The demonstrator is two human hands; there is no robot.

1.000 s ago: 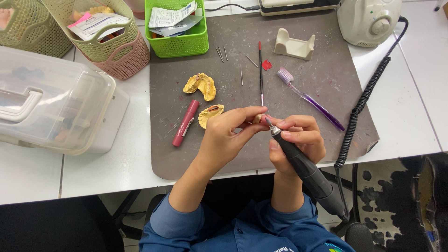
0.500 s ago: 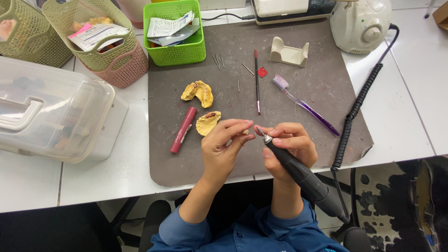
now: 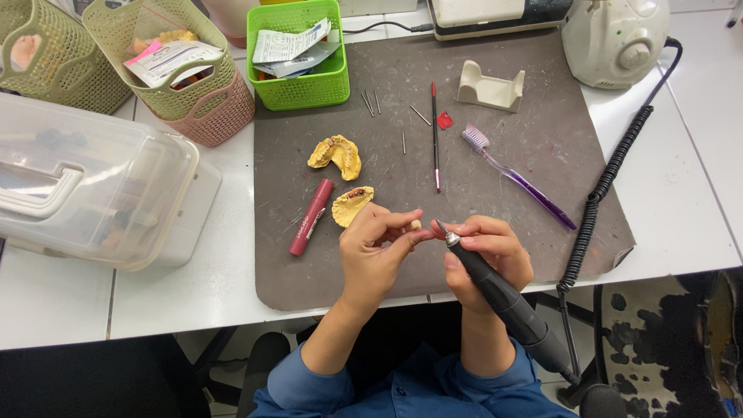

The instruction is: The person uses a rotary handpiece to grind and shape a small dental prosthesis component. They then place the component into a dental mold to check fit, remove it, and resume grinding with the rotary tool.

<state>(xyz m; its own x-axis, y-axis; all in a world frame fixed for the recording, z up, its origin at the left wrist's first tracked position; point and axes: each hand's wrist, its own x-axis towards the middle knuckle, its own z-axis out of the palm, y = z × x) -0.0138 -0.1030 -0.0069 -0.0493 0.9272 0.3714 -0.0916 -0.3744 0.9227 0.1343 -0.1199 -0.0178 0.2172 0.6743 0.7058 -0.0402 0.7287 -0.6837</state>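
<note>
Grey, matte and faintly scratched, a rubbery work mat (image 3: 542, 139) covers the middle of a white table (image 3: 681, 201). At its 6 o'clock edge the left hand (image 3: 371, 259) is closed, thumb and fingertips pinching a small, pale, tooth-like piece (image 3: 416, 224). Just at 3 o'clock of that piece, the right hand (image 3: 487, 255) is wrapped around a black, cylindrical rotary handpiece (image 3: 503, 298), its slim metal tip (image 3: 441, 227) pointing toward the piece; whether tip and piece touch cannot be told. A black coiled cord (image 3: 611, 178) runs from the mat's 5 o'clock corner up to a rounded cream machine (image 3: 615, 35) at 1 o'clock. Directly at 12 o'clock of the left hand lies a yellow plaster dental cast (image 3: 352, 205), arch-shaped and rough, with a second yellow cast (image 3: 337, 152) beyond it. A dark red tube-shaped stick (image 3: 311, 217) lies slantwise at 9 o'clock of the nearer cast. Mid-mat lie a thin red-tipped brush (image 3: 435, 135), several loose metal burs (image 3: 371, 101), and a translucent purple toothbrush (image 3: 515, 176); a cream moulded holder (image 3: 490, 89) sits at 12 o'clock. Off the mat, a bright green perforated basket (image 3: 298, 85) holds papers, woven-look olive and pink baskets (image 3: 209, 101) are stacked at 10 o'clock, and a clear lidded plastic box (image 3: 93, 193) sits at 9 o'clock.
</note>
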